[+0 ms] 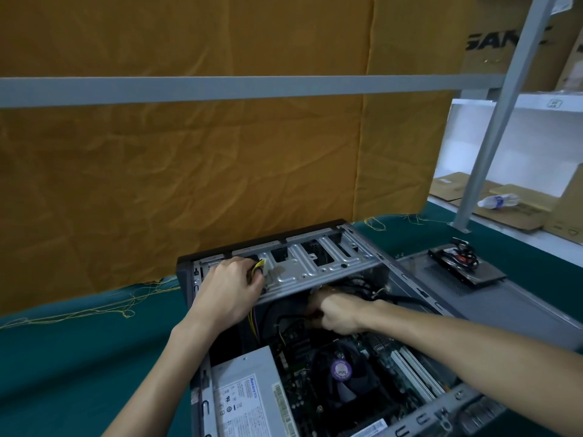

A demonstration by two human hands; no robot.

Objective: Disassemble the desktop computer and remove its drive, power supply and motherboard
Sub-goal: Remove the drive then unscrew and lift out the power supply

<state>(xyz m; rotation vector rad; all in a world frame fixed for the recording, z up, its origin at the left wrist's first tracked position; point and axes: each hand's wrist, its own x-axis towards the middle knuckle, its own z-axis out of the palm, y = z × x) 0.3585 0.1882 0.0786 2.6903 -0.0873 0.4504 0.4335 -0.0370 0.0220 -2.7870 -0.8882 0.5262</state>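
Left hand pinches the yellow power plug at the drive cage, probably freeing it. Right hand grips black cables inside the case; power supply remains mounted.

An open case lies on a green cloth. The left hand grips a yellow-wired plug at the drive cage. The right hand is curled round black cables inside. The power supply and fan sit nearer. A drive lies on the side panel.
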